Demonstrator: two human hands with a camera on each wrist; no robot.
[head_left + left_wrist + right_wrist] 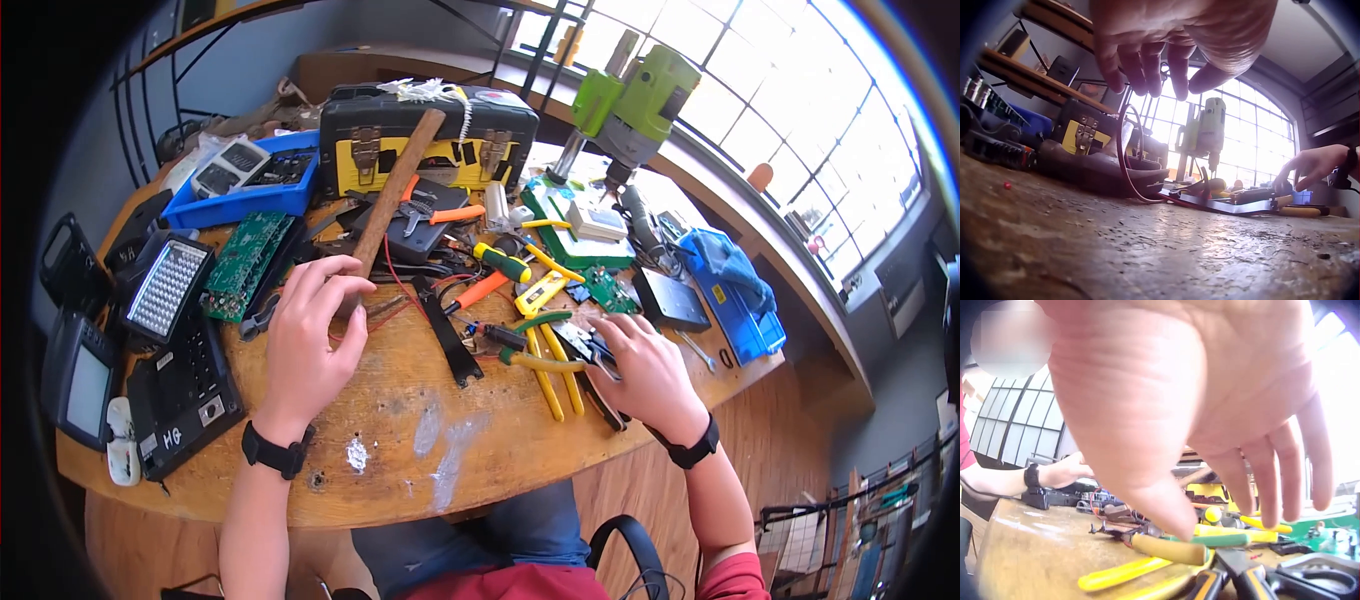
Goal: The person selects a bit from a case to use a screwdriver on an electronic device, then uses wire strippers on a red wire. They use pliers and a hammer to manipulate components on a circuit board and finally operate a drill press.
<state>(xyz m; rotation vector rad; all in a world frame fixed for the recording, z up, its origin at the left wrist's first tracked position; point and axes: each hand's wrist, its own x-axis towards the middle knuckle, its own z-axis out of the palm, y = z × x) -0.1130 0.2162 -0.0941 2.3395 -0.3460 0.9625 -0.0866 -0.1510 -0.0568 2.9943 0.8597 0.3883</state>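
My left hand (318,335) hovers over the lower end of a hammer with a long wooden handle (398,195). In the left wrist view, its fingers hang loosely from the palm (1179,37) with nothing in them, above a dark hammer head (1094,169). My right hand (648,372) is over a cluster of pliers at the bench's right front, including a pair with yellow handles (545,375). The right wrist view shows this hand (1191,394) with extended fingers above tan-and-green handles (1169,549) and black-orange handles (1254,582); contact with them is unclear.
A black-and-yellow toolbox (430,145) stands behind the tools, beside a blue tray (240,205). Green circuit boards (248,262) and black devices (185,405) lie left. A green drill press (640,105) and a blue bin (735,310) are right. A black strip (450,335) lies centrally.
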